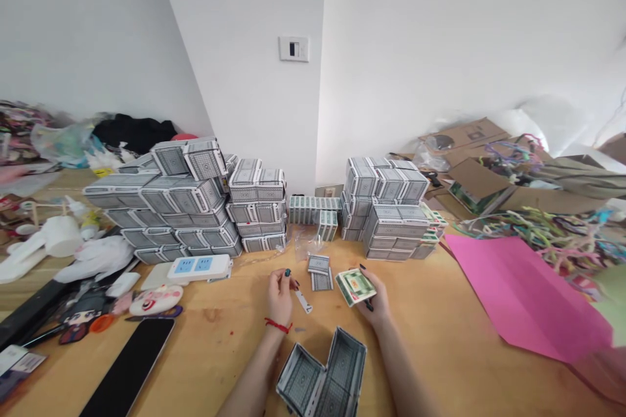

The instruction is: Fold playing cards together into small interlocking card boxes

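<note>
My right hand [374,300] holds a small pack with a green printed face [355,286] just above the wooden table [440,339]. My left hand [280,293], with a red thread at the wrist, pinches a thin white strip [303,301] that hangs down to the tabletop. Between the hands lie two small grey patterned packs [320,272]. Right in front of me an open grey patterned carton [325,378] stands on the table, between my forearms.
Stacks of grey patterned cartons rise at the back left [186,202] and back right [391,215]. A white power strip [199,267] and a dark phone [130,368] lie to the left. A pink sheet [518,293] covers the right side, with cardboard boxes [482,172] behind.
</note>
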Demonstrator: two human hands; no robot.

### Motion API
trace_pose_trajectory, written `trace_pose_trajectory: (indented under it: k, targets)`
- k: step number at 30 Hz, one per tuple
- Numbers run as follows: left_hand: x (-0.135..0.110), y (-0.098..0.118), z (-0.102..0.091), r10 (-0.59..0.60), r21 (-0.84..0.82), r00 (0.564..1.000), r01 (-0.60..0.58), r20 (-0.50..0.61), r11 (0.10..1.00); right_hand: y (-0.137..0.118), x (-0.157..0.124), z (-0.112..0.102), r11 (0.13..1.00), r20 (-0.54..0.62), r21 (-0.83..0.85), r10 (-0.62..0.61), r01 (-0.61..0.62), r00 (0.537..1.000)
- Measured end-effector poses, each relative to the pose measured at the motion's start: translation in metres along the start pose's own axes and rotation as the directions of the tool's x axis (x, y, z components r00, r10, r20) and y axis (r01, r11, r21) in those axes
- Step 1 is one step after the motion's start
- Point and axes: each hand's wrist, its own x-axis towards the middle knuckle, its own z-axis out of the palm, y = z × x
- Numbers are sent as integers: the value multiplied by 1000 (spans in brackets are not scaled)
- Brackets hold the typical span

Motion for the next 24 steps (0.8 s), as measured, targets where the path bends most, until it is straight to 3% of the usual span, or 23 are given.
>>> trace_pose_trajectory:
  k: [4,7,11,15,17,19,22,24]
  targets:
    - [7,3,-4,-201,-337,978,172,-52,926,-4,-1,1,921,142,290,229,-262,963]
    - [9,5,-6,-319,-523,948,266,-12,810,-7,-4,3,894,200,323,256,-310,946]
    - [10,7,-8,-416,-638,908,344,40,689,-9,-7,6,895,250,300,261,-330,932]
    - [12,11,-9,-544,-756,822,460,165,466,-9,-7,8,900,275,281,259,-334,926]
    - [12,14,-9,-554,-806,797,481,239,344,-9,-7,9,901,274,273,264,-338,925]
    - [12,18,-9,-531,-844,807,456,259,282,-8,-6,9,906,268,262,262,-332,927]
    - [11,20,-9,-472,-845,832,455,291,282,-7,-6,8,915,251,250,256,-318,934]
    - [9,20,-9,-406,-784,839,510,362,355,-6,-5,7,914,235,255,258,-315,937]
